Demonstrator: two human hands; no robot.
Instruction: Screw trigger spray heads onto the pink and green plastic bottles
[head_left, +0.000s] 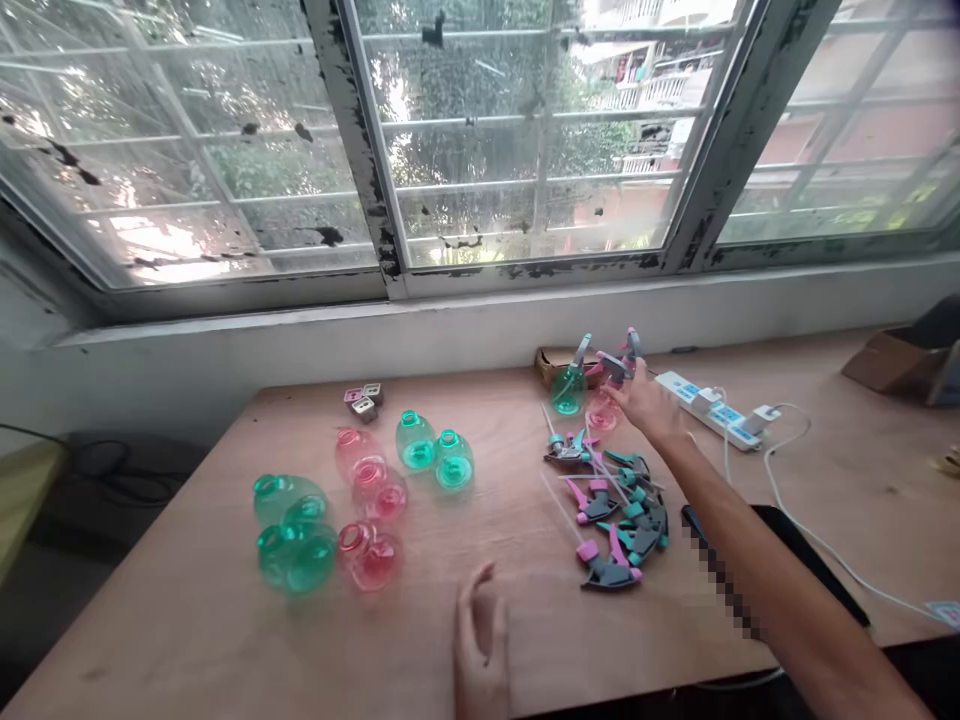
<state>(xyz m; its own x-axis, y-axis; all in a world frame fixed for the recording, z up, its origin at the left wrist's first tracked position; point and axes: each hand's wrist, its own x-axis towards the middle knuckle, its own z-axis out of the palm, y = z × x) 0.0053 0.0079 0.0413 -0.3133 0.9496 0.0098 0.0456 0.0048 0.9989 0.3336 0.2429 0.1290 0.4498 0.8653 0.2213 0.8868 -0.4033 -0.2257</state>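
My right hand point(649, 405) reaches to the far side of the wooden table point(480, 600) and is closed on a pink spray bottle point(604, 405) fitted with a trigger head. A green spray bottle point(568, 385), also with a trigger head, stands upright just left of it. My left hand point(480, 640) hovers low near the front edge, fingers loosely apart, holding nothing. Between the hands lies a pile of loose pink and teal trigger sprayer heads point(615, 510). Open green bottles point(294, 530) and pink bottles point(371, 500) without heads stand at the left.
A white power strip point(709, 408) with a cable lies right of my right hand. Small square pieces point(364, 400) sit at the back. A cardboard box point(904, 362) is at the far right. A dark flat object point(810, 560) lies under my forearm. A window runs behind the table.
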